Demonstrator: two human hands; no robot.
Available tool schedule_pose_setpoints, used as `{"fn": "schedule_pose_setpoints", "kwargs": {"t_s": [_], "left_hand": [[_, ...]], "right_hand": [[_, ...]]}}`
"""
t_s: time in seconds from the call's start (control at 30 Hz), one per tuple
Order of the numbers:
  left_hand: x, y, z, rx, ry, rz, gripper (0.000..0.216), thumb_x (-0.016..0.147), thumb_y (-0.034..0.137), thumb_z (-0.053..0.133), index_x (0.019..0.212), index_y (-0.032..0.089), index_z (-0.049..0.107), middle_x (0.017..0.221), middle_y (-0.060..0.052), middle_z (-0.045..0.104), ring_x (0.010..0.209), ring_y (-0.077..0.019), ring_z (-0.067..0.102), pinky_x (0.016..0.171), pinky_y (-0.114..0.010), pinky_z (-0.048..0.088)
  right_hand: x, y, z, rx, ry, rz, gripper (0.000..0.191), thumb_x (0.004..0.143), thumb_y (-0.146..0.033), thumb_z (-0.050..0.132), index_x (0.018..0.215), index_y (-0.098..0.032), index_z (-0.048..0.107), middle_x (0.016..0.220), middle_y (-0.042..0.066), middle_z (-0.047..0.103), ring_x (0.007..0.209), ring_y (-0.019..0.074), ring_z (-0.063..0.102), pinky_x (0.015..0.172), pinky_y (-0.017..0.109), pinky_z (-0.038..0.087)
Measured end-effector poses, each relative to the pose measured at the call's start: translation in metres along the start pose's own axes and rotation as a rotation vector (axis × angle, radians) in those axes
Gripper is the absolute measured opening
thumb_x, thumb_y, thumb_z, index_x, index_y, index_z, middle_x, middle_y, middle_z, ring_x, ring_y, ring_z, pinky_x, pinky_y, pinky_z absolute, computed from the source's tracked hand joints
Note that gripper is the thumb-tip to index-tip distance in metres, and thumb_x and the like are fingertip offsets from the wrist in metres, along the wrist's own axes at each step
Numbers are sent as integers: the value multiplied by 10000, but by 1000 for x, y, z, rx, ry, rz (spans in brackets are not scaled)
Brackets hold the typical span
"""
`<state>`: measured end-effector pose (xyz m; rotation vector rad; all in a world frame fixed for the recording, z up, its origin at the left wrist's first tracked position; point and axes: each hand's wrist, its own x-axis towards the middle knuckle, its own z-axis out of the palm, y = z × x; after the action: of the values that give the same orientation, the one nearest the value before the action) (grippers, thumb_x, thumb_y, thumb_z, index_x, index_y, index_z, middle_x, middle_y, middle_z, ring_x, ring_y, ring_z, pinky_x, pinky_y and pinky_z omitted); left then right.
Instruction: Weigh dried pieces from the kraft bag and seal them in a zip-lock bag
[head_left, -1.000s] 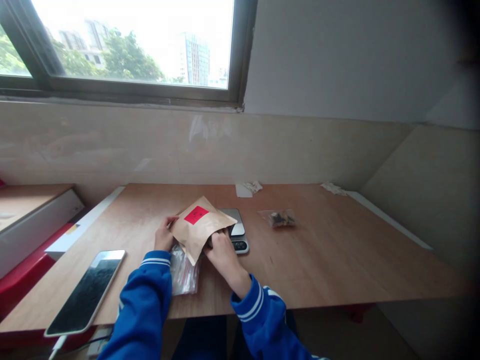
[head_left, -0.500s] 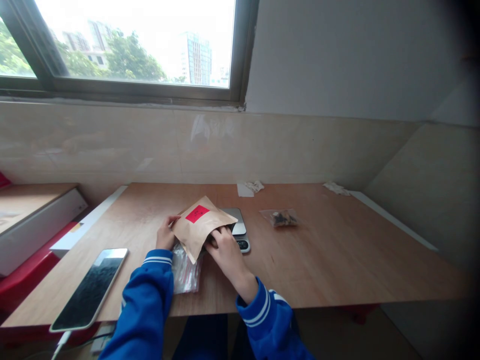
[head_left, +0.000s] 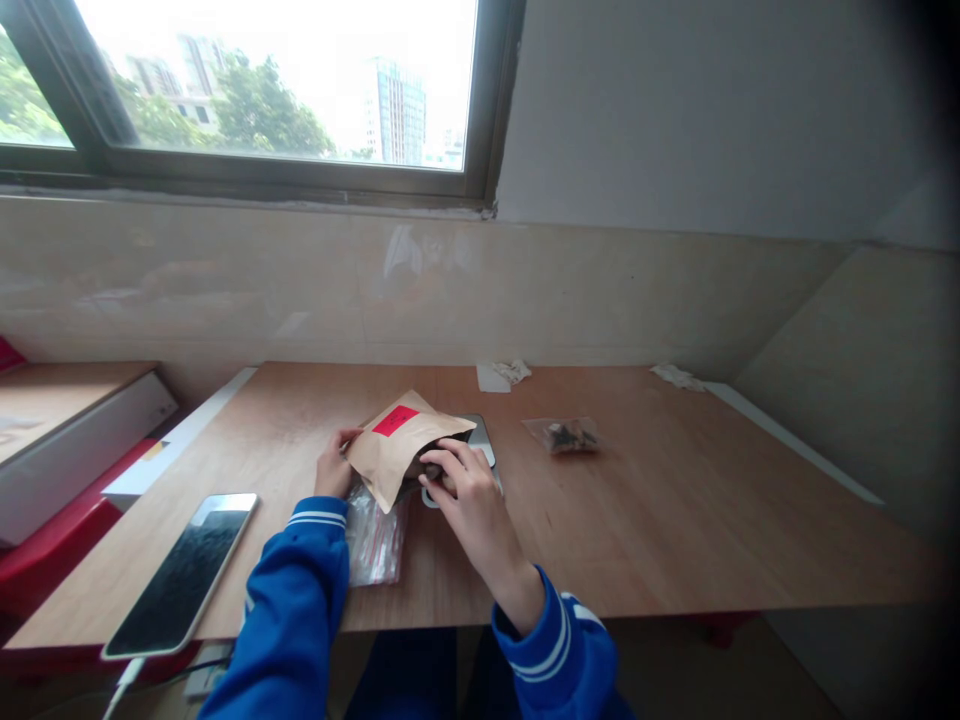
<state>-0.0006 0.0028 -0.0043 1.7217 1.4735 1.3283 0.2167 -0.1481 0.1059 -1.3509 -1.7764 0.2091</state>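
On the desk (head_left: 675,500), the brown paper pouch (head_left: 390,450) lay tilted over the scale (head_left: 485,447), its left edge pinched by the left hand (head_left: 332,470). The right hand (head_left: 472,505) curled its fingers (head_left: 450,462) at the pouch's mouth, their grip impossible to tell; steadying that mouth above the scale seemed best.

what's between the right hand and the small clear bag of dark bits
Only bare table separates the right hand from the small clear bag, as the head view shows.

The paper pouch (head_left: 397,445) and right hand (head_left: 469,500) hide most of the scale (head_left: 484,445).
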Motion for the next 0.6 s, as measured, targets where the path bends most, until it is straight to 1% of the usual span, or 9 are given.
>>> {"fn": "schedule_pose_setpoints", "kwargs": {"t_s": [0.07, 0.2, 0.33, 0.43, 0.5, 0.6], "left_hand": [[0, -1, 0, -2, 5, 10, 356, 657, 282, 588, 992, 162, 591, 1023, -94, 676, 993, -242, 623, 915, -365, 469], [-1, -2, -1, 22, 0, 20, 361, 671, 290, 588, 1012, 169, 598, 1033, -86, 679, 1005, -243, 621, 917, -365, 469], [-2, -1, -2, 50, 1, 11, 352, 680, 271, 575, 1016, 173, 605, 1032, -80, 688, 1009, -243, 624, 915, -363, 474], [-3, 0, -1, 69, 9, -5, 355, 694, 262, 559, 1036, 176, 603, 1055, -81, 690, 1028, -244, 622, 923, -367, 473], [-3, 0, 0, 73, 31, -20, 382, 711, 254, 537, 1082, 171, 580, 1087, -92, 686, 1043, -243, 621, 930, -375, 471], [-2, 0, 1, 79, 53, -39, 405, 739, 243, 500, 1132, 155, 538, 1126, -116, 675, 1057, -243, 620, 933, -390, 466]], "right_hand": [[-1, 2, -6, 40, -6, -24, 238, 833, -145, 618, 1049, -246, 609, 1138, 27, 600, 1028, 215, 532, 916, 377, 472], [-3, 10, -15, 75, -65, -89, 222, 835, -166, 620, 1037, -259, 628, 1128, 30, 613, 1046, 216, 548, 931, 393, 468], [-6, 17, -25, 139, -63, -117, 223, 847, -197, 608, 1052, -280, 637, 1141, 35, 618, 1077, 211, 557, 941, 395, 474], [-7, 26, -33, 246, -48, -146, 200, 847, -235, 612, 1038, -280, 649, 1142, 40, 623, 1079, 201, 573, 953, 381, 472], [-8, 34, -37, 330, 1, -115, 178, 839, -260, 622, 1014, -262, 656, 1135, 54, 625, 1066, 201, 586, 940, 371, 481], [-8, 51, -37, 473, 90, -12, 156, 826, -285, 636, 974, -236, 652, 1130, 70, 627, 1048, 204, 599, 893, 355, 505]]}}
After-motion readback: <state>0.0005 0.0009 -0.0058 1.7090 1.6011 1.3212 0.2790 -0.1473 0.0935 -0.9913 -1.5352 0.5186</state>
